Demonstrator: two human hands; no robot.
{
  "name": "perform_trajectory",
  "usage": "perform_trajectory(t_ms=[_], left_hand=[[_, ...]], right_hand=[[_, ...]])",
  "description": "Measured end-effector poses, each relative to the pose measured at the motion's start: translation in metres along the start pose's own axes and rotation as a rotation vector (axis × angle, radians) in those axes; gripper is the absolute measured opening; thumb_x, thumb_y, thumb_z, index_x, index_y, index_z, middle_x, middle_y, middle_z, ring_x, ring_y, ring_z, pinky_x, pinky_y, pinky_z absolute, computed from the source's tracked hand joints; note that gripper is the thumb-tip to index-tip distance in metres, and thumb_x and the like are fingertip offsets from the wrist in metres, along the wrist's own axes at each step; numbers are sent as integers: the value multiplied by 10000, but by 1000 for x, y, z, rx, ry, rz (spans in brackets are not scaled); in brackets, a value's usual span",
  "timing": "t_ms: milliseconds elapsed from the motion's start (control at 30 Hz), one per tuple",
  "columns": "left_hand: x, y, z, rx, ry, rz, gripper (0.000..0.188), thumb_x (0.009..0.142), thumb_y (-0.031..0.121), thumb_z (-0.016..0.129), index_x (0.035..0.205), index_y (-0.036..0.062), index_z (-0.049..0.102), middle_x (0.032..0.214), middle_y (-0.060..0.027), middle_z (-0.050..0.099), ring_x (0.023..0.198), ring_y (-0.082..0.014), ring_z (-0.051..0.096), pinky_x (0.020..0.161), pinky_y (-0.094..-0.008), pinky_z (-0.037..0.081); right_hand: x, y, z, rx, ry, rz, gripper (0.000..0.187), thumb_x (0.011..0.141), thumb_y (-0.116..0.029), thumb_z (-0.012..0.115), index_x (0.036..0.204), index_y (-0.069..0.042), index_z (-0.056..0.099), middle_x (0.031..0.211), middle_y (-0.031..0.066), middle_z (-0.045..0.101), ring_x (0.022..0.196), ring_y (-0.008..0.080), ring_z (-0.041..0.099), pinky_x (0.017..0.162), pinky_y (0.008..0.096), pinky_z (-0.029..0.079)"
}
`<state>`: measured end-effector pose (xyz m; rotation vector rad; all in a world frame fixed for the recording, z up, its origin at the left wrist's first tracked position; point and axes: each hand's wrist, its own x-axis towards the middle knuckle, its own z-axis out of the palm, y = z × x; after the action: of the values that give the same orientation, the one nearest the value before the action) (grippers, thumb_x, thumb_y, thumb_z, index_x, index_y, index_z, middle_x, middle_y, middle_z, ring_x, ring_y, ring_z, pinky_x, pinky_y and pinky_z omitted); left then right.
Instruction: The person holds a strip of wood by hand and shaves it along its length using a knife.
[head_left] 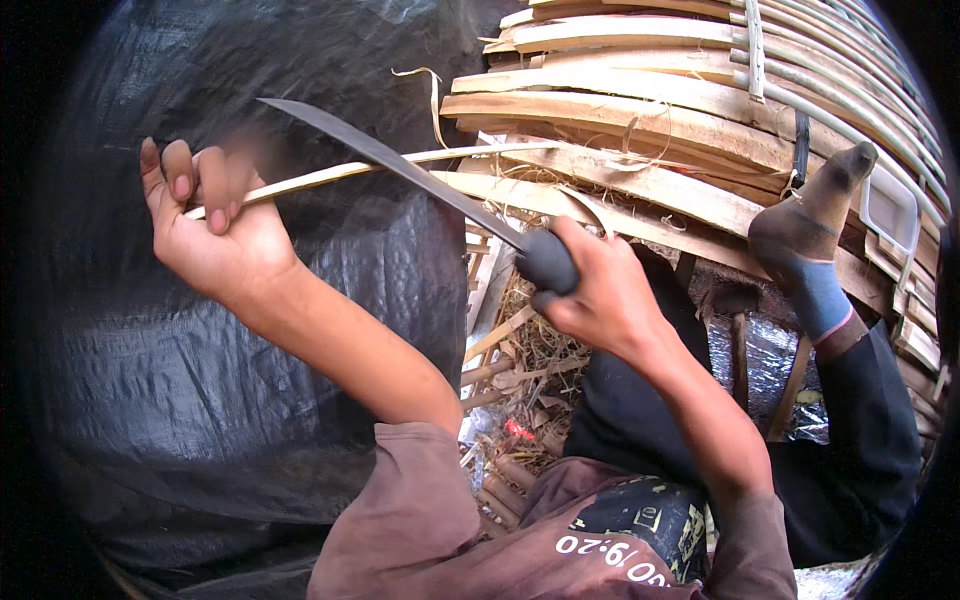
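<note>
Nearest: brown sleeves and dark trousers, 1 socked foot braced against the stack of split pale bamboo slats on the right.

Right hand clenched around the dark rounded handle of a long, dark-bladed knife, fingers wrapped fully, thumb side toward the blade. Blade slanting up and to the left, crossing the thin pale bamboo strip near its middle, edge apparently laid against it.

Left hand raised at the left, pinching the free end of that strip; fingers curled over it, thumb hidden beneath, so exact pinch hard to judge. Slight blur there. Strip running from that hand rightward, far end lost among the slats.

Judged as a shaving or thinning stroke along the strip. For a clean pass:
- Keep the strip taut between the left hand and its far end, no sag under the blade.
- Hold the blade at a shallow angle, so the edge skims rather than bites through.
- Keep the left fingers well behind the edge's line of travel.
- Keep the wrist locked, pressure even, foot steady on the stack.

Below, between the legs: litter of shavings and offcuts. Farthest left: black plastic sheeting as backdrop.
</note>
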<state>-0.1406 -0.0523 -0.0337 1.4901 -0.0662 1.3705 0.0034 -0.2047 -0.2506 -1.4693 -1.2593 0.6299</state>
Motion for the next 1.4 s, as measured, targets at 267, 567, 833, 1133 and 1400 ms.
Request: perform_trajectory(t_ms=[267, 567, 833, 1133, 1400], left_hand=[[1, 7, -6, -50, -116, -16, 231, 1038, 33, 337, 1173, -67, 496, 731, -23, 399, 420, -67, 321, 388, -215, 285], [20, -11, 8, 31, -87, 8, 242, 986, 23, 372, 1155, -49, 529, 753, -32, 435, 437, -77, 317, 414, -226, 271], [17, -9, 5, 95, 89, 60, 200, 997, 8, 367, 1050, -76, 540, 698, -28, 382, 421, -76, 314, 410, -225, 259], [8, -5, -2, -11, -106, -12, 214, 1021, 44, 356, 1132, -37, 520, 741, -21, 398, 425, -66, 280, 406, -204, 261], [9, -4, 8, -21, -133, -26, 177, 1009, 11, 357, 1096, -37, 503, 729, -19, 401, 416, -60, 305, 409, -207, 270]], right_hand=[[16, 51, 16, 64, 94, 83, 293, 714, -83, 757, 963, -29, 613, 768, 229, 661, 779, 429, 677, 702, 460, 512], [17, 50, 3, -47, 88, 115, 309, 692, -81, 701, 970, -40, 572, 823, 254, 674, 874, 468, 659, 757, 519, 512], [-5, 60, 6, -65, 78, 165, 353, 669, -64, 700, 999, -50, 576, 816, 261, 672, 856, 473, 660, 739, 514, 519], [-44, 43, -16, -44, 67, 223, 398, 683, -115, 744, 1043, -77, 577, 784, 238, 676, 806, 451, 675, 708, 522, 530], [-1, -13, -7, 59, 43, -92, 414, 680, -93, 714, 1049, -62, 529, 765, 242, 675, 785, 457, 676, 692, 536, 542]])
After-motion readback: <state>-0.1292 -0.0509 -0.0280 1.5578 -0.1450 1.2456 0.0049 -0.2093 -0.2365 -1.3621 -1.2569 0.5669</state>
